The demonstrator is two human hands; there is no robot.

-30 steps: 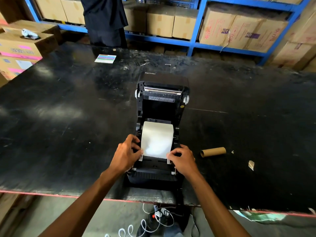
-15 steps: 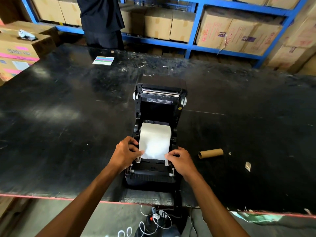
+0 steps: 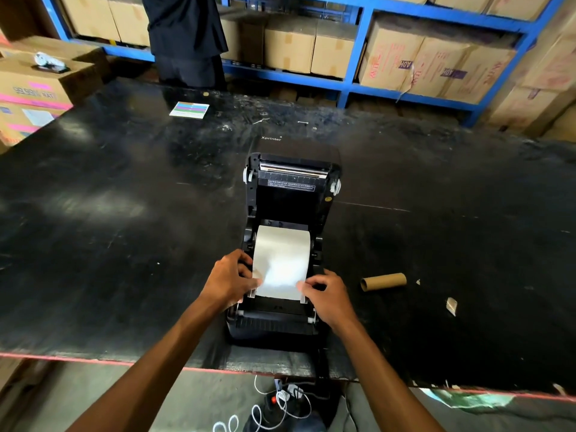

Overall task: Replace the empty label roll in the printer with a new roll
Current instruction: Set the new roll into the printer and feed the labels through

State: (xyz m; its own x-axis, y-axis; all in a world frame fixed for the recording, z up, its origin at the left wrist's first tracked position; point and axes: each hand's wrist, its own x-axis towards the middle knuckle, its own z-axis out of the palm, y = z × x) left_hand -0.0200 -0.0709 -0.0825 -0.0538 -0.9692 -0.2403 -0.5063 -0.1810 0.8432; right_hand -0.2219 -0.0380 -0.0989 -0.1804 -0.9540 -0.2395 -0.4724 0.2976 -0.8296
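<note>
A black label printer point(image 3: 293, 188) stands open on the black table, its lid tipped back. A white label roll point(image 3: 280, 260) lies in its bay, with the paper drawn forward toward me. My left hand point(image 3: 230, 279) pinches the paper's left edge at the guide. On the other side, my right hand point(image 3: 327, 294) pinches the right edge. An empty brown cardboard core point(image 3: 383, 281) lies on the table to the right of the printer.
The black table point(image 3: 109, 229) ends in a red front edge near me. A coloured card point(image 3: 189, 110) lies at the back left, a paper scrap point(image 3: 451, 305) at the right. A person in dark clothes point(image 3: 187, 35) stands behind the table by blue shelves of cartons. Cables hang below.
Both hands stay on the paper's front corners with the fingers shifting slightly. The paper's front edge has hardly moved.
</note>
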